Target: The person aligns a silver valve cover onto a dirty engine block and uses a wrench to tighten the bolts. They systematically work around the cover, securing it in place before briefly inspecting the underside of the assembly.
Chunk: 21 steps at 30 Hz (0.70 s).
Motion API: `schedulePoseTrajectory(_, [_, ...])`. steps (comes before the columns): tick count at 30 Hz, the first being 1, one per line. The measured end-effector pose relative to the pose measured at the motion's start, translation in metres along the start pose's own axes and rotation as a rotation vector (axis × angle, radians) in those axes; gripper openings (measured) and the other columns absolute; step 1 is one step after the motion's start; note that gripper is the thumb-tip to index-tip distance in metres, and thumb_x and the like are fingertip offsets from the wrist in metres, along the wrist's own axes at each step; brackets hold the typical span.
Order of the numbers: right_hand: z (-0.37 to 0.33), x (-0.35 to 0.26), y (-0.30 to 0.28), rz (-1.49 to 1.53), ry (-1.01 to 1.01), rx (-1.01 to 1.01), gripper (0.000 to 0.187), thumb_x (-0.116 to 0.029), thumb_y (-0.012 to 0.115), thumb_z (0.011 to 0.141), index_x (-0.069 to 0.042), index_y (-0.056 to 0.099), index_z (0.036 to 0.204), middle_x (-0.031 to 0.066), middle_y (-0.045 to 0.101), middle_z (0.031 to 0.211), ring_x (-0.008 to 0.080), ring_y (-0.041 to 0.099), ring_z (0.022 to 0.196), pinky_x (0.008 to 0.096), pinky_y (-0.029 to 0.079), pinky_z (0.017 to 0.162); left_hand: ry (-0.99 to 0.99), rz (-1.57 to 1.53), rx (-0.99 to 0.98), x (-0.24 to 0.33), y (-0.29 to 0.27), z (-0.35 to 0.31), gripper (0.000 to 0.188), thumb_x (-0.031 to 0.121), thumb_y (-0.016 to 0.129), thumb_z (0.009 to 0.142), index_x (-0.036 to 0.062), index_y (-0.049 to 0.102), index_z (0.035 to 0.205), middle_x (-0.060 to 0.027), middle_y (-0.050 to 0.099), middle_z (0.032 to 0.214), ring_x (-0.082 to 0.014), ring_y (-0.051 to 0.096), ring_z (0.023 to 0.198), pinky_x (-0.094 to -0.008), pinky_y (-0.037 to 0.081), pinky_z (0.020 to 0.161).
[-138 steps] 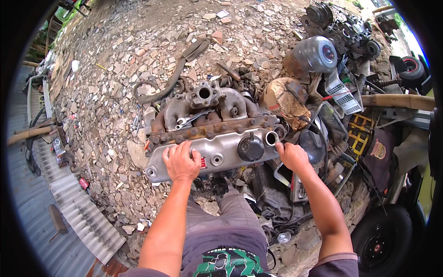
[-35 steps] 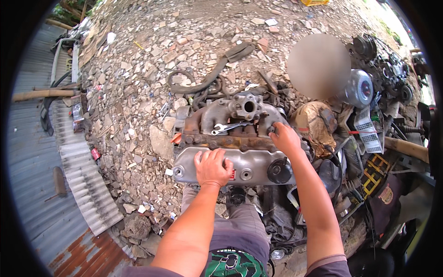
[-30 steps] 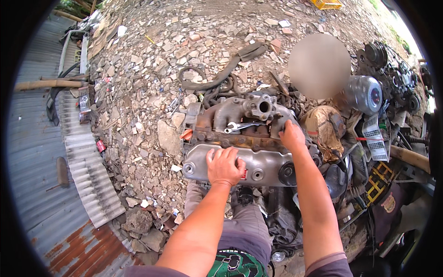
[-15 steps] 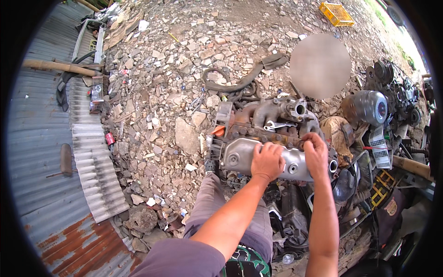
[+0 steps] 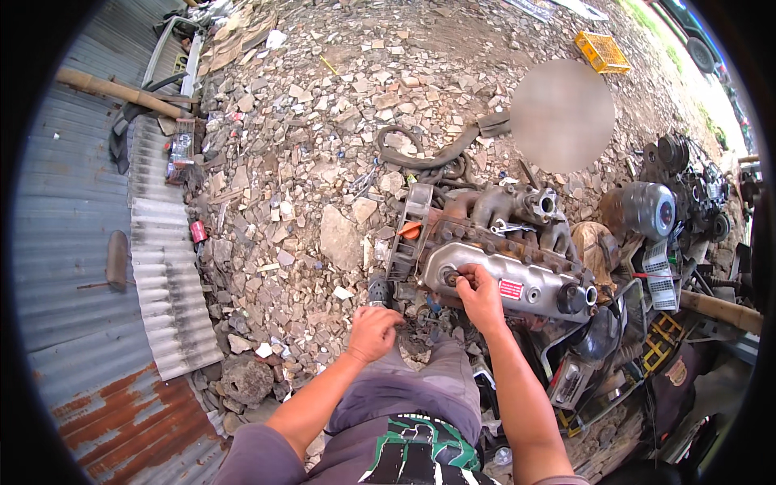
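Observation:
A silver valve cover (image 5: 505, 279), with a red label and a black oil filler cap (image 5: 571, 298), sits on a rusty engine (image 5: 453, 230). My right hand (image 5: 482, 295) is over the cover's left end. Its fingertips pinch together at the round boss there; whatever is between them is hidden. Left of the engine, above my lap, my left hand (image 5: 373, 333) is closed and touches no part of it. Any small thing in its curled fingers cannot be made out. A wrench (image 5: 511, 227) lies below the intake manifold (image 5: 495, 204). An orange piece (image 5: 411, 231) sticks out at the engine's left end.
Broken rubble (image 5: 323, 162) covers the ground, with a dark hose (image 5: 436, 153) behind the engine. Corrugated sheets (image 5: 166, 267) stand at the left. To the right are a plastic jug (image 5: 634, 206), engine parts (image 5: 687, 178) and yellow racks. A yellow crate (image 5: 602, 52) lies far off.
My left hand has left the valve cover and drawn back toward my lap. My right hand has moved from the cover's right part to its left end. The label and black cap are uncovered.

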State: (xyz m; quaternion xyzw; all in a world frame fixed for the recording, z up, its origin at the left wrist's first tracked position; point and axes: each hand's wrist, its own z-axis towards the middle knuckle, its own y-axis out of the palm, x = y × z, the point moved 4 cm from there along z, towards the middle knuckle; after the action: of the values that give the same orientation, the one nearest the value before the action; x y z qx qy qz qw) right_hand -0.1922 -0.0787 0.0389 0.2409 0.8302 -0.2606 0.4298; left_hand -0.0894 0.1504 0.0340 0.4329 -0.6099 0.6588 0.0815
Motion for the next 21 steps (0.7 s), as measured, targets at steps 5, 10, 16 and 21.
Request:
schedulePoseTrajectory(5, [0.006, 0.006, -0.001, -0.041, -0.003, 0.025, 0.018, -0.005, 0.061, 0.091, 0.004, 0.06, 0.107, 0.0044, 0.064, 0.088, 0.0087, 0.059, 0.075, 0.0242, 0.048, 0.067, -0.094, -0.157, 0.096, 0.006, -0.007, 0.031, 0.023, 0.008, 0.06, 0.082, 0.013, 0.067, 0.103, -0.0002, 0.069, 0.104, -0.0203, 0.063, 0.098, -0.0374, 0.039, 0.093])
schedulePoseTrajectory(10, [-0.002, 0.0, -0.002, -0.173, -0.055, 0.044, 0.026, -0.006, 0.065, 0.087, 0.002, 0.062, 0.111, 0.0097, 0.066, 0.093, 0.0163, 0.063, 0.077, 0.03, 0.05, 0.07, -0.123, -0.439, 0.158, 0.032, 0.005, 0.073, 0.04, 0.014, 0.064, 0.087, 0.0074, 0.059, 0.126, -0.0106, 0.065, 0.116, -0.0258, 0.064, 0.099, -0.0388, 0.046, 0.09])
schedulePoseTrajectory(16, [-0.009, -0.017, 0.003, -0.401, -0.237, 0.034, 0.03, -0.001, 0.062, 0.085, -0.003, 0.064, 0.115, 0.017, 0.064, 0.1, 0.0316, 0.065, 0.085, 0.0391, 0.053, 0.074, -0.029, -0.212, 0.166, 0.046, 0.013, 0.097, 0.041, 0.018, 0.067, 0.088, 0.0163, 0.061, 0.129, -0.0086, 0.064, 0.118, -0.0278, 0.064, 0.101, -0.0385, 0.05, 0.086])
schedulePoseTrajectory(21, [-0.003, -0.027, -0.009, -0.429, -0.305, -0.083, 0.028, -0.003, 0.056, 0.088, -0.003, 0.065, 0.114, 0.0168, 0.064, 0.098, 0.0336, 0.064, 0.088, 0.0394, 0.051, 0.08, -0.075, -0.188, 0.143, 0.039, 0.019, 0.102, 0.033, 0.017, 0.067, 0.087, 0.0182, 0.067, 0.119, -0.0055, 0.064, 0.115, -0.029, 0.063, 0.104, -0.0407, 0.049, 0.089])
